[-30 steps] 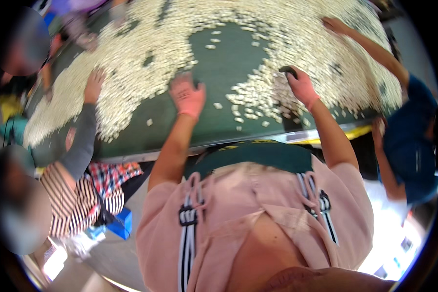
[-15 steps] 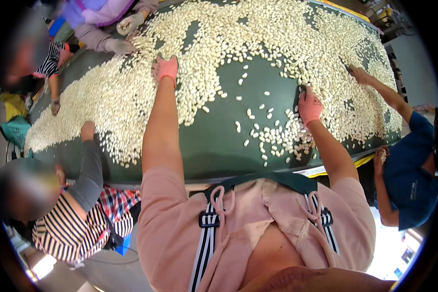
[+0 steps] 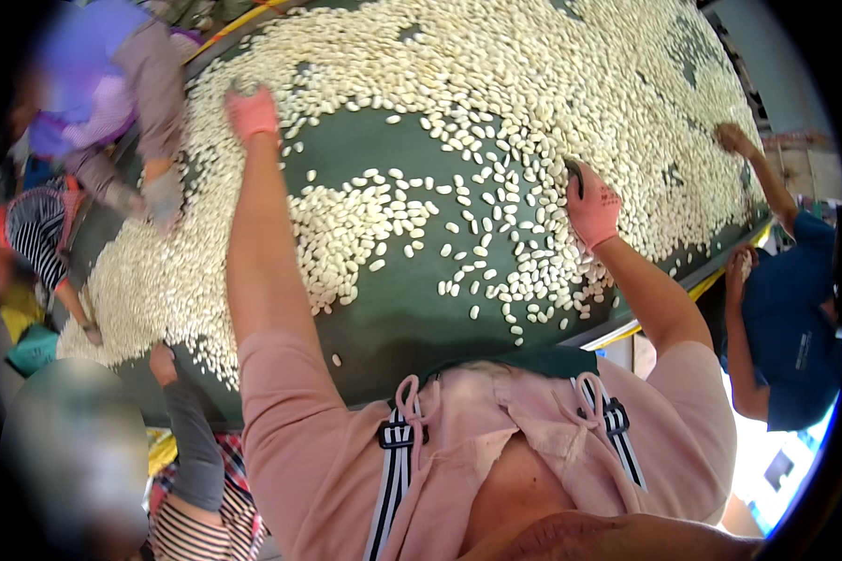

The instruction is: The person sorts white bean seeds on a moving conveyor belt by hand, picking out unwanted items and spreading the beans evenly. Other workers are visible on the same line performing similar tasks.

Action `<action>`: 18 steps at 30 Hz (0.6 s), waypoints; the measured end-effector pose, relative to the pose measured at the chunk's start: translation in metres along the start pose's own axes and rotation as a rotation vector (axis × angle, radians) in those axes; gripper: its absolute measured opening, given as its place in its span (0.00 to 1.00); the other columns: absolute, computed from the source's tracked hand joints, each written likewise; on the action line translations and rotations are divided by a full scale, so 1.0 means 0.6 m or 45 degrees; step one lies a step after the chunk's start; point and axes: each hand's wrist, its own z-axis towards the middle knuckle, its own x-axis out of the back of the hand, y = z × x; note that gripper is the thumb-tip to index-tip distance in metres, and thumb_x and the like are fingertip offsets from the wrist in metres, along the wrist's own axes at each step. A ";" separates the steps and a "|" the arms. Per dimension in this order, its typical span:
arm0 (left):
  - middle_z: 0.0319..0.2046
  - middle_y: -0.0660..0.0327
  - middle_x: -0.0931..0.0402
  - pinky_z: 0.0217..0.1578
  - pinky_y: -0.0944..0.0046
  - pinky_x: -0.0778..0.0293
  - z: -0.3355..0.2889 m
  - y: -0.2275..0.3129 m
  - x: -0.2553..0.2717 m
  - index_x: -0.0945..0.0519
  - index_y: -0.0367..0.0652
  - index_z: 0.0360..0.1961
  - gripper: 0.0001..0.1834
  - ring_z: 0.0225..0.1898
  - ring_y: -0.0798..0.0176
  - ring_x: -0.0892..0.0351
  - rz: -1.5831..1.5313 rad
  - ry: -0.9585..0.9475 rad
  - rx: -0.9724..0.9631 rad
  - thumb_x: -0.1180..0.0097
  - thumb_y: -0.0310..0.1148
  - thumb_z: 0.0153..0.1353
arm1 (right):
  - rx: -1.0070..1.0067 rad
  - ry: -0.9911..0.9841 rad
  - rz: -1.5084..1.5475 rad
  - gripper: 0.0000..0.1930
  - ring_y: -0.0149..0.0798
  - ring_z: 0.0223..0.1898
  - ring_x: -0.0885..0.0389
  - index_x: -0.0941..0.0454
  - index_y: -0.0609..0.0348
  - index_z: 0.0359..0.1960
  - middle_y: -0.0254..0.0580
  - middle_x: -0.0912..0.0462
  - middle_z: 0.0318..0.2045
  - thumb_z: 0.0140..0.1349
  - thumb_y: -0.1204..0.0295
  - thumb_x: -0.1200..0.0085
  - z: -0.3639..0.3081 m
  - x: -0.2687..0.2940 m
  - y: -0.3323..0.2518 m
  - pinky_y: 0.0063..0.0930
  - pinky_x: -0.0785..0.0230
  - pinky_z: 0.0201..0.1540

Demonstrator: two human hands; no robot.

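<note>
White beans [image 3: 496,56] lie in a wide layer over a dark green tabletop [image 3: 365,346]. My left hand [image 3: 253,112], in a pink glove with dark fingertips, reaches far over the table at the left. Its slightly blurred fingers are apart and touch the beans. Toward the right, my right hand [image 3: 593,206] wears a matching glove and rests against the beans with its fingers curled inward. Whatever lies under those fingers is hidden. Between my arms, a loose heap of beans [image 3: 341,229] sits beside my left forearm, and scattered beans [image 3: 477,234] lie near my right hand.
At the upper left, a person in purple [image 3: 94,84] has gloved hands at the beans. Another person's grey sleeve [image 3: 195,449] comes in at lower left. A person in a blue shirt [image 3: 791,318] reaches in at right. The table's metal edge [image 3: 617,332] runs along my side.
My left hand has moved left across the beans, and a loose heap now lies beside my left forearm. My right hand stays near the same place. The view has turned somewhat.
</note>
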 end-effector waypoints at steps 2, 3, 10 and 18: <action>0.58 0.43 0.29 0.60 0.51 0.33 0.031 -0.005 -0.011 0.33 0.43 0.65 0.40 0.60 0.45 0.29 0.284 -0.096 0.174 0.41 0.52 0.54 | -0.058 0.015 0.009 0.10 0.46 0.33 0.16 0.21 0.51 0.45 0.42 0.15 0.36 0.63 0.70 0.49 -0.004 -0.004 0.004 0.35 0.26 0.35; 0.60 0.46 0.30 0.61 0.53 0.35 0.046 -0.040 -0.025 0.36 0.46 0.68 0.44 0.60 0.45 0.30 0.380 -0.134 0.280 0.41 0.57 0.53 | -0.056 0.015 0.053 0.11 0.46 0.33 0.16 0.21 0.51 0.45 0.42 0.15 0.36 0.63 0.70 0.49 0.004 0.001 -0.008 0.34 0.26 0.35; 0.62 0.50 0.29 0.60 0.59 0.34 -0.004 0.170 -0.130 0.35 0.44 0.68 0.45 0.62 0.51 0.29 -0.520 -0.681 -0.248 0.34 0.53 0.52 | -0.193 -0.061 0.091 0.12 0.47 0.37 0.16 0.20 0.52 0.47 0.44 0.15 0.38 0.64 0.70 0.50 0.006 0.000 -0.016 0.33 0.25 0.39; 0.63 0.51 0.34 0.69 0.43 0.48 -0.310 0.361 -0.076 0.35 0.53 0.68 0.44 0.67 0.42 0.41 -0.144 -1.148 -1.320 0.41 0.64 0.55 | -0.298 -0.057 0.051 0.12 0.46 0.37 0.16 0.21 0.50 0.47 0.42 0.16 0.39 0.65 0.67 0.51 0.007 -0.002 -0.014 0.35 0.26 0.39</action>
